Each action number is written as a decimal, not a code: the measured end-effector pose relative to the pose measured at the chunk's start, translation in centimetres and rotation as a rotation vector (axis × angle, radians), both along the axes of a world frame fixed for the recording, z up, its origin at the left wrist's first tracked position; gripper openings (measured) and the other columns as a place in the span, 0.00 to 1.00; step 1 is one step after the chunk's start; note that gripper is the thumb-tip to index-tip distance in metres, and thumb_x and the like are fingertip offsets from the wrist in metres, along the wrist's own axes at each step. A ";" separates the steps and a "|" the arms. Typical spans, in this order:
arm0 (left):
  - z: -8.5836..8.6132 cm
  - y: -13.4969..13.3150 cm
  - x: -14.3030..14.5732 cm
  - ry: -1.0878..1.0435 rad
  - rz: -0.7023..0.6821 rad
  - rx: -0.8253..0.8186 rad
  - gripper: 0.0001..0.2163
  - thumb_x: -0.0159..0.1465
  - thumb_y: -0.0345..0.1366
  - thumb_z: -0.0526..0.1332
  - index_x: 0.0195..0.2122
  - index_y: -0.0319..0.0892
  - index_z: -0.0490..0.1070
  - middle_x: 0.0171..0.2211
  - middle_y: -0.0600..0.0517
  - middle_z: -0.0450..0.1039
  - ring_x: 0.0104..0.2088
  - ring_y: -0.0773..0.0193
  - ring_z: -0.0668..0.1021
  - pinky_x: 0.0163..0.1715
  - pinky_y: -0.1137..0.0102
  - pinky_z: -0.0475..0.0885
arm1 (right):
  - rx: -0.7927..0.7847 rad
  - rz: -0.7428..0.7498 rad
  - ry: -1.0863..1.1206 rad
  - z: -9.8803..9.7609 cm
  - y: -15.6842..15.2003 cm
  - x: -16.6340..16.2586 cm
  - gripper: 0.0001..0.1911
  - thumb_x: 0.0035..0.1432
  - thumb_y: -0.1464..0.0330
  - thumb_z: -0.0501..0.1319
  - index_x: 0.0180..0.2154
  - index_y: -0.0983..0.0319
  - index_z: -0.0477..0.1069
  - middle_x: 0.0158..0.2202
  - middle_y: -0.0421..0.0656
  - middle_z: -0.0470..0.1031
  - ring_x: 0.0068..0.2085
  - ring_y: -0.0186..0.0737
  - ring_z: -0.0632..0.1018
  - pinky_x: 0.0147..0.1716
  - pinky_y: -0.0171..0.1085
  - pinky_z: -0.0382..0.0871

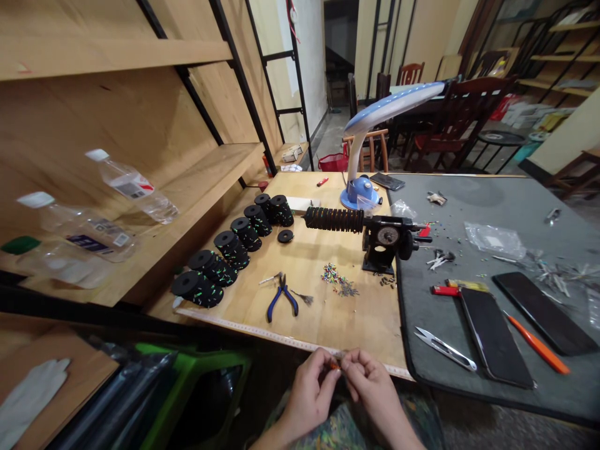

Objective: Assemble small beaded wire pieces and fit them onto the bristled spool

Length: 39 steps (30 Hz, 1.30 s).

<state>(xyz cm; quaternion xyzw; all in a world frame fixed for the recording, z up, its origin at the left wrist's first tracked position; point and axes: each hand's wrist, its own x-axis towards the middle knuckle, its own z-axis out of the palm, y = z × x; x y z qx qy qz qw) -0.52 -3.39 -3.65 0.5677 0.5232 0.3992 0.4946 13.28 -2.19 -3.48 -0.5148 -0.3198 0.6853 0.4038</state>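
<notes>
My left hand (310, 386) and my right hand (370, 382) meet just below the front edge of the wooden table (328, 312). Both pinch a tiny orange-red piece (334, 365) between their fingertips; I cannot make out what it is. A measuring tape (281, 336) runs along the table edge right above them. Blue-handled pliers (281, 299) and a small heap of coloured bits (338, 279) lie further in on the wood. A black hand-cranked winder (384, 242) holds a black coiled piece (334, 219).
Stacks of black spools (229, 249) line the left side. On the grey mat (506, 212) lie thread snips (445, 347), two phones (495, 336), a red lighter (444, 290) and an orange tool (537, 344). A desk lamp (370, 131) stands at the back, bottles (134, 186) on the shelf.
</notes>
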 end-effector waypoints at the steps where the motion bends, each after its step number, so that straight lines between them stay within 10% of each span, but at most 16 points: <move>1: -0.1 0.0 0.0 -0.007 -0.002 -0.009 0.06 0.62 0.38 0.59 0.30 0.42 0.69 0.27 0.50 0.71 0.29 0.62 0.73 0.31 0.72 0.66 | -0.009 -0.014 0.014 -0.1 0.0 0.0 0.26 0.43 0.45 0.65 0.25 0.61 0.65 0.11 0.28 0.55 0.15 0.26 0.52 0.17 0.30 0.42; 12: 0.0 0.0 0.0 -0.148 0.051 -0.161 0.05 0.62 0.37 0.61 0.32 0.41 0.69 0.28 0.52 0.71 0.28 0.66 0.71 0.29 0.74 0.66 | 0.068 0.012 0.023 0.4 -0.5 0.5 0.28 0.46 0.46 0.66 0.36 0.62 0.68 0.13 0.29 0.57 0.17 0.30 0.58 0.20 0.30 0.49; 39: 0.5 -0.4 -0.4 -0.146 0.053 -0.171 0.06 0.62 0.37 0.60 0.31 0.40 0.68 0.28 0.53 0.69 0.29 0.66 0.71 0.31 0.73 0.68 | 0.880 0.099 -0.583 -0.4 -2.4 1.5 0.12 0.65 0.66 0.54 0.50 0.57 0.60 0.20 0.33 0.68 0.20 0.35 0.71 0.23 0.30 0.67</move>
